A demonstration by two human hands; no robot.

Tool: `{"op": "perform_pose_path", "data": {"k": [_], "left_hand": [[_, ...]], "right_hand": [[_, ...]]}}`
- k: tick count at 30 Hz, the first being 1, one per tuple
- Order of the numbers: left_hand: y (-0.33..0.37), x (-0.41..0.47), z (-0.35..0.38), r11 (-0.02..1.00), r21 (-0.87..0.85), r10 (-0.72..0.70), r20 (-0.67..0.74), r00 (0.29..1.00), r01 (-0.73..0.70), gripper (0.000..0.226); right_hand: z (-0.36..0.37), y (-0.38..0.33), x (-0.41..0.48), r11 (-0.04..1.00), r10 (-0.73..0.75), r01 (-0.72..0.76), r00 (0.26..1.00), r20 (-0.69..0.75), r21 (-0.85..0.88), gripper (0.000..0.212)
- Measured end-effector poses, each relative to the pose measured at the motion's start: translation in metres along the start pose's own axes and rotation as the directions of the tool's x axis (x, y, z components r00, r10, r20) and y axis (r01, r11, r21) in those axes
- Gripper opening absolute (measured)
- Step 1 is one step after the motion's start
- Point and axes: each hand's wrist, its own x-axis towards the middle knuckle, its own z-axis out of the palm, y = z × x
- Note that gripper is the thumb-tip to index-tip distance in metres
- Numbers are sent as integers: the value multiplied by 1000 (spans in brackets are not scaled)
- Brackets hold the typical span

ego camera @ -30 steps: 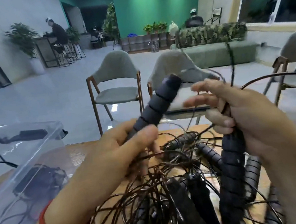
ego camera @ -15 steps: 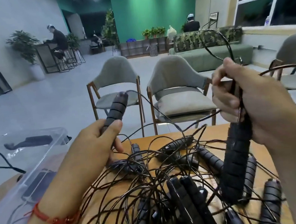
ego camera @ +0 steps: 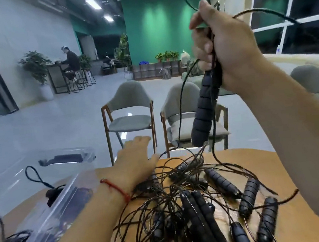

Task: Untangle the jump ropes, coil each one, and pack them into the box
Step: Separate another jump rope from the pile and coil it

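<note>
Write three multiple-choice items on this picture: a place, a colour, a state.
1. Where is the clear box? A left of the ropes B right of them C on top of them
2. What colour is the wrist string? A blue B red C white
3. The handle in the right hand is: A lying among the ropes B in the box C held up

1 A: the box stands left of the pile. 2 B: the string is red. 3 C: the hand grips the handle in the air.
</note>
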Motion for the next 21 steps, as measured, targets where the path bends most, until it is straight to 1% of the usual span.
{"op": "perform_pose_path", "data": {"k": [1,2,3,4,5,6,7,8,9,10,11,12,13,14,15,16,17,18,19,21], "left_hand": [[13,1,0,989,-118,89,-2,996,-89,68],[25,3,1,961,-244,143,30,989,-132,67],[36,5,2,931,-335,178,72,981,-144,60],[47,5,3,923,-355,199,106,974,-150,44],[55,5,5,931,-326,210,108,972,-165,26],[59,6,6,938,-283,225,64,972,-198,19],[60,8,5,944,-248,225,4,974,-217,21],[59,9,2,945,-240,212,-60,975,-220,25],[57,11,-5,927,-316,170,-133,976,-204,28],[56,14,-15,861,-481,79,-194,978,-165,31],[56,17,-29,717,-686,-35,-213,976,-124,33],[57,19,-45,509,-854,-124,-193,973,-104,33],[60,21,-62,316,-941,-163,-179,970,-121,33],[61,22,-76,225,-962,-173,-196,965,-155,32],[63,24,-86,184,-965,-165,-218,962,-187,32],[66,23,-94,161,-964,-147,-236,961,-212,32],[68,23,-99,131,-968,-127,-230,965,-214,33],[71,23,-103,118,-972,-106,-214,971,-201,34],[73,24,-104,140,-971,-90,-205,975,-191,34],[73,26,-104,287,-938,-84,-226,970,-194,34]], "right_hand": [[2,-3,1,1000,3,-3,1000,0,18,35],[5,-6,1,999,6,-5,1000,-3,39,35],[7,-9,1,998,5,-4,1000,-10,65,34],[8,-11,1,995,0,2,1000,-20,97,34],[9,-14,0,992,-8,13,999,-33,129,33],[7,-16,-1,989,-17,24,999,-47,148,33],[4,-18,-1,989,-23,32,998,-58,141,32],[0,-18,-1,995,-29,35,998,-63,98,30],[-5,-17,-2,999,-31,32,998,-58,14,28],[-10,-15,-3,994,-21,16,999,-46,-107,25],[-15,-10,-4,969,7,-15,999,-35,-246,23],[-18,-3,-6,920,55,-61,998,-27,-386,23],[-20,6,-10,856,116,-111,993,-23,-505,22],[-20,15,-15,790,185,-161,983,-21,-591,18],[-18,26,-20,730,253,-206,967,-22,-652,12],[-16,36,-26,678,315,-240,949,-21,-694,7],[-13,47,-31,641,370,-261,929,-7,-722,9],[-10,57,-35,629,418,-281,908,11,-725,12],[-6,64,-40,643,446,-300,895,26,-704,15],[-1,76,-44,735,440,-338,898,34,-587,22]]}}
